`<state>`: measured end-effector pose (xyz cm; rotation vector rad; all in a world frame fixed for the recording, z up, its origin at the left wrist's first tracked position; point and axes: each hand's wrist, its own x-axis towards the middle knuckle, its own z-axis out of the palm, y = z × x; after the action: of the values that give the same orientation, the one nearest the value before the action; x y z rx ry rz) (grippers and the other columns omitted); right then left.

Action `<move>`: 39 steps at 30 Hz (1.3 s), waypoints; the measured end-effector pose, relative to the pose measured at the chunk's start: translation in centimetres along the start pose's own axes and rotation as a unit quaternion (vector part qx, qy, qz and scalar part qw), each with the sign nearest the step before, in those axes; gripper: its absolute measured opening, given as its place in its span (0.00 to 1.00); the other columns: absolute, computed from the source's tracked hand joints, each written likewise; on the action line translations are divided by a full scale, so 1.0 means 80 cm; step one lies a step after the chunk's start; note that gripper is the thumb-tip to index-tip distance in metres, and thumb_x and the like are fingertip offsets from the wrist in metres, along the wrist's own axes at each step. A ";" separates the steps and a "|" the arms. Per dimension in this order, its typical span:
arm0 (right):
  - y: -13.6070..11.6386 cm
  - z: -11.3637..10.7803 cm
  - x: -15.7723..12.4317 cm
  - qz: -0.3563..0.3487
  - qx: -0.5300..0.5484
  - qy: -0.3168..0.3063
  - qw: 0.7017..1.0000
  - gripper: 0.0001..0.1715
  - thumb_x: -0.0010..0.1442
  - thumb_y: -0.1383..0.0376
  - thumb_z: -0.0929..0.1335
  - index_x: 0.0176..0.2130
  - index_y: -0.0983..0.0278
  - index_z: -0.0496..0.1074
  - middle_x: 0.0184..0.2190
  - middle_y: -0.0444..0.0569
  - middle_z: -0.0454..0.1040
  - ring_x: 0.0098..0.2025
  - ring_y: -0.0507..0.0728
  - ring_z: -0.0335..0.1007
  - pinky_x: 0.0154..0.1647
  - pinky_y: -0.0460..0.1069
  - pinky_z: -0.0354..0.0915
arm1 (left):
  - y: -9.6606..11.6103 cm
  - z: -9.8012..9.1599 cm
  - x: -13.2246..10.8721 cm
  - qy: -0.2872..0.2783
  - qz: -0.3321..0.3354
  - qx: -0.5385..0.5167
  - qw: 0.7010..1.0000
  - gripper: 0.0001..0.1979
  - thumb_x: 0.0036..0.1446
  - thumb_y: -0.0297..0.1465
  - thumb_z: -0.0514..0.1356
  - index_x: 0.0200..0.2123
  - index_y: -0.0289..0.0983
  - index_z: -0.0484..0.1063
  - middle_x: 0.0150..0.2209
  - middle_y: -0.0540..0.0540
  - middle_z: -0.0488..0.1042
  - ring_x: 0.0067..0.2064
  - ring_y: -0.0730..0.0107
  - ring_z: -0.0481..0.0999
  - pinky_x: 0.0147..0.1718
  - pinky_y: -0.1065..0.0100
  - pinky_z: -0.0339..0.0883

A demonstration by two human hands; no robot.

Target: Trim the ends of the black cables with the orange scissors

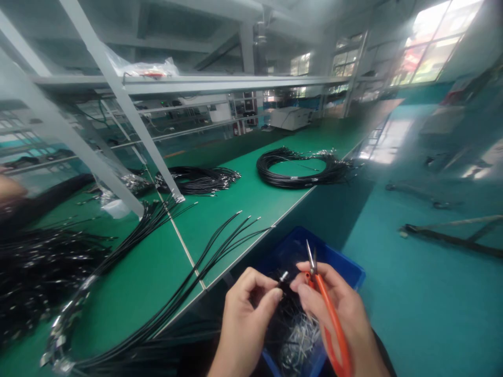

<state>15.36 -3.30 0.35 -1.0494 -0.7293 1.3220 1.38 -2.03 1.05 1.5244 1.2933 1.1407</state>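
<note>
Between thumb and forefinger, my left hand (251, 309) pinches a black cable end with a small silvery tip (283, 276). Close beside it on the right, my right hand (334, 303) is closed around scissors with orange handles (333, 324); their metal blades point up and look nearly together. Both hands are above a blue bin (348, 264) that holds a tangle of clear and whitish scraps (298, 337). A bundle of black cables (176, 298) curves over the green table (236, 193) to the left of my hands.
A coil of black cables (291, 180) lies near the table's edge, with another coil (200, 180) farther left. Many more cables (51, 272) are piled at the left. Slanted shelf posts (133, 120) rise from the table. Part of another person's arm (10, 188) shows at the left edge.
</note>
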 end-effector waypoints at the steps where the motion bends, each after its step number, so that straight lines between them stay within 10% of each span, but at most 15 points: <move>1: 0.000 -0.006 0.000 0.025 0.003 -0.051 0.998 0.21 0.45 0.58 0.75 0.37 0.64 0.69 0.23 0.43 0.72 0.18 0.46 0.58 0.17 0.42 0.53 | 0.000 -0.003 0.002 0.004 -0.015 -0.032 0.999 0.07 0.50 0.31 0.62 0.23 0.35 0.69 0.23 0.52 0.65 0.25 0.73 0.62 0.25 0.73 0.56; 7: 0.018 -0.031 0.004 0.190 0.003 -0.333 0.924 0.22 0.45 0.55 0.73 0.35 0.66 0.68 0.20 0.49 0.76 0.12 0.45 0.54 0.13 0.42 0.47 | -0.001 -0.009 0.007 0.015 -0.045 -0.167 0.985 0.08 0.47 0.31 0.65 0.23 0.35 0.69 0.22 0.53 0.66 0.25 0.76 0.61 0.25 0.75 0.56; 24: 0.003 -0.034 -0.008 0.204 0.016 -0.302 0.931 0.20 0.56 0.55 0.68 0.43 0.66 0.65 0.27 0.49 0.75 0.16 0.44 0.50 0.18 0.43 0.47 | 0.001 -0.007 0.005 -0.025 -0.031 -0.175 0.984 0.07 0.49 0.29 0.64 0.24 0.35 0.69 0.23 0.53 0.68 0.27 0.75 0.64 0.27 0.75 0.59; 39: 0.002 -0.028 0.003 0.191 -0.068 -0.308 0.930 0.24 0.43 0.53 0.74 0.33 0.66 0.67 0.16 0.41 0.69 0.14 0.45 0.58 0.12 0.38 0.49 | -0.002 -0.010 0.007 -0.002 -0.039 -0.172 0.984 0.07 0.46 0.30 0.66 0.23 0.34 0.71 0.22 0.52 0.67 0.26 0.75 0.62 0.26 0.75 0.57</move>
<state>17.35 -3.53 -0.70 -0.9099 -1.1309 2.0068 0.65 -1.41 1.19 1.2108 1.0764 1.2375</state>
